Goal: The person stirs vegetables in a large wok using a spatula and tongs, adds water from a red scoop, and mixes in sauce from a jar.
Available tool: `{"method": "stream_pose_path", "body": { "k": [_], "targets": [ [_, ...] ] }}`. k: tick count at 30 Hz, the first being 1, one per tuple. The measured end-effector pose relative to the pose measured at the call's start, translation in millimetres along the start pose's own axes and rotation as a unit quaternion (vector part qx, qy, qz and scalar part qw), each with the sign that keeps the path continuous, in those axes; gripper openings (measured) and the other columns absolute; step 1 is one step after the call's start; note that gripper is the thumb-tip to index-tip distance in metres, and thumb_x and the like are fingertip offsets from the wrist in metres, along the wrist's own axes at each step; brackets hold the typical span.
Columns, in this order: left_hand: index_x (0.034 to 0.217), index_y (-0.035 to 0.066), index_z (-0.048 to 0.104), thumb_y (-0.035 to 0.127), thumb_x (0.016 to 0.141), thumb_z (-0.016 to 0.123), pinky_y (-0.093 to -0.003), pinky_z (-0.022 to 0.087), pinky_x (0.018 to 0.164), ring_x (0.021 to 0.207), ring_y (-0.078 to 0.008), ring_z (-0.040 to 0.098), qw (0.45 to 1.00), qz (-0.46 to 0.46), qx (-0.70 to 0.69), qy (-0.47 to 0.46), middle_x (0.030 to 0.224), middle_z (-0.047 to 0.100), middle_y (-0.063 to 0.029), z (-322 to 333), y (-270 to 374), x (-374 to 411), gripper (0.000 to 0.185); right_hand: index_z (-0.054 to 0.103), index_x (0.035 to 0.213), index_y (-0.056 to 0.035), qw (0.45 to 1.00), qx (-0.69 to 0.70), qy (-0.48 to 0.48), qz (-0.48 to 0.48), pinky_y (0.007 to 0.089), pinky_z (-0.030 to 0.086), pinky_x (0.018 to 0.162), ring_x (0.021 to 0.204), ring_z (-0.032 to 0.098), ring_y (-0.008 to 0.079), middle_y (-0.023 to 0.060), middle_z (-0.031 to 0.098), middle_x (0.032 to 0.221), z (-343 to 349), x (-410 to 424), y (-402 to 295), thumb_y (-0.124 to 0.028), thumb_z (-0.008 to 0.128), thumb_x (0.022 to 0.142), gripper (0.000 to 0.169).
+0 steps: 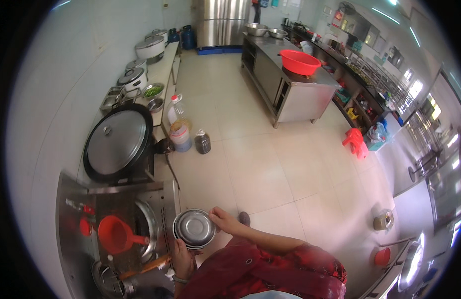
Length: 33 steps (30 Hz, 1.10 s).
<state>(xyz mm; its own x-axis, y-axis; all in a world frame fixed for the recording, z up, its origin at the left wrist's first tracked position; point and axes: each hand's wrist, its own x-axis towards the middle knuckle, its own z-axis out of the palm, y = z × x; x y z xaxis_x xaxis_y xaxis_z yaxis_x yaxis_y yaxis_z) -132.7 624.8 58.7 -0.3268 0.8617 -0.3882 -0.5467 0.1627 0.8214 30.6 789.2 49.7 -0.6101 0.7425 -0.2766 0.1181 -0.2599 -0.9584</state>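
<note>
A small stack of round stainless steel bowls (196, 227) is held in front of my body, beside the stove's edge. My left hand (183, 256) grips the near left rim from below, with a bracelet at the wrist. On the far right rim, the fingers of my right hand (222, 220) are closed. Just left of the bowls is the steel stove top (167, 213), where a red plastic ladle (116, 234) rests near a wok (150, 228). A wooden handle (148, 266) lies close to my left hand.
A large lidded pan (118, 142) stands on the left, with rice cookers (132, 79) beyond it. Bottles and jugs (181, 137) sit on the tiled floor. A steel table (305, 98) carries a red basin (300, 62). A red stool (355, 142) stands at right.
</note>
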Motion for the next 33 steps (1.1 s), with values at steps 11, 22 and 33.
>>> {"method": "stream_pose_path", "body": {
  "k": [11,22,33],
  "targets": [
    [0.135,0.005,0.039,0.043,0.107,0.026,-0.0383,0.058,0.073,0.099,-0.0231,0.064,0.988,-0.044,0.059,-0.133,0.126,0.056,-0.0114,181,-4,192,0.049,0.052,0.131,-0.0083,0.998,0.056,0.015,0.022,0.0329,0.053,0.077,0.097,0.059,0.0173,0.0078,0.060,0.112,-228,85,-67,-0.041,0.039,0.104,0.045],
    [0.133,0.006,0.039,0.042,0.107,0.026,-0.0309,0.058,0.067,0.088,-0.0195,0.068,0.956,-0.152,0.129,-0.215,0.112,0.062,-0.0124,343,-9,405,0.047,0.039,0.139,-0.0041,0.984,0.117,0.093,0.095,0.0294,0.054,0.073,0.104,0.058,0.0207,0.0137,0.054,0.122,-406,200,-131,-0.030,0.072,0.087,0.067],
    [0.140,0.001,0.035,0.039,0.105,0.040,-0.0298,0.054,0.073,0.094,-0.0191,0.064,0.911,-0.162,0.240,-0.294,0.121,0.057,-0.0148,466,34,691,0.052,0.039,0.139,-0.0079,0.880,0.411,0.227,0.077,0.0498,0.052,0.090,0.117,0.056,0.0264,0.0103,0.055,0.125,-592,387,-131,-0.022,0.068,0.088,0.060]
  ]
}}
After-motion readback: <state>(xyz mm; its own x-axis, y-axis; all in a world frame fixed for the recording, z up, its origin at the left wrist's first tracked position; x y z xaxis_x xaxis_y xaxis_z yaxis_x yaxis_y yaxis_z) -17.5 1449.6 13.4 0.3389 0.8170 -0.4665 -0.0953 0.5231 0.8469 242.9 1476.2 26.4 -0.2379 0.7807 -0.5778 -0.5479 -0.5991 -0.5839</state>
